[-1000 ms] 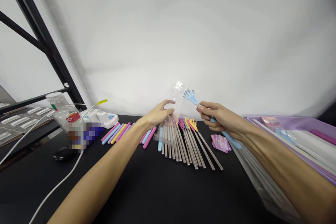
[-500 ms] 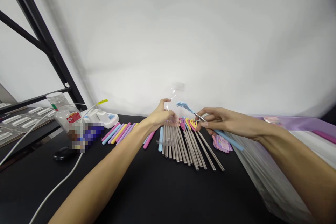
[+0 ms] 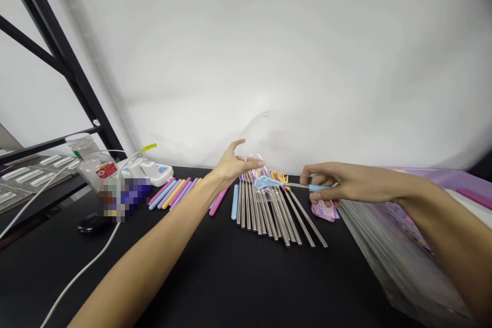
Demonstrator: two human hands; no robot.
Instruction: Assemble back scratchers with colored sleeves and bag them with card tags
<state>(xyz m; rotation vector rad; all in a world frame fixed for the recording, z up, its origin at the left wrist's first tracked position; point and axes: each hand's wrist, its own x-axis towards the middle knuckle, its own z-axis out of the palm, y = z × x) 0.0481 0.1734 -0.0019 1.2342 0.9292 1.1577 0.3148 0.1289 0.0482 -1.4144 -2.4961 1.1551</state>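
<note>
My right hand (image 3: 334, 182) grips a back scratcher (image 3: 313, 188) with a light blue handle, a short metal neck and a blue claw-like head that points left. My left hand (image 3: 234, 164) has its index finger and thumb spread apart. By its thumb is a crumpled clear plastic bag (image 3: 258, 166), partly hidden; contact is hard to make out. Underneath both, a row of metal rods (image 3: 265, 215) with pink, yellow and other coloured heads lies fanned on the black table. The blue claw head hangs over the rods' upper ends.
Coloured sticks (image 3: 175, 193) and a light blue stick (image 3: 234, 202) lie left of the rods. Purple-pink cards (image 3: 326, 211) sit beneath my right hand. Clear plastic bags (image 3: 378, 246) cover the right side. At left are a power strip (image 3: 159, 173), a white cable (image 3: 92, 261) and a clear jar (image 3: 90, 164).
The back scratcher has swung from slanted to nearly level, its head lower. The clear bag, upright between my left fingers before, now sits lower and crumpled, and those fingers are wider apart.
</note>
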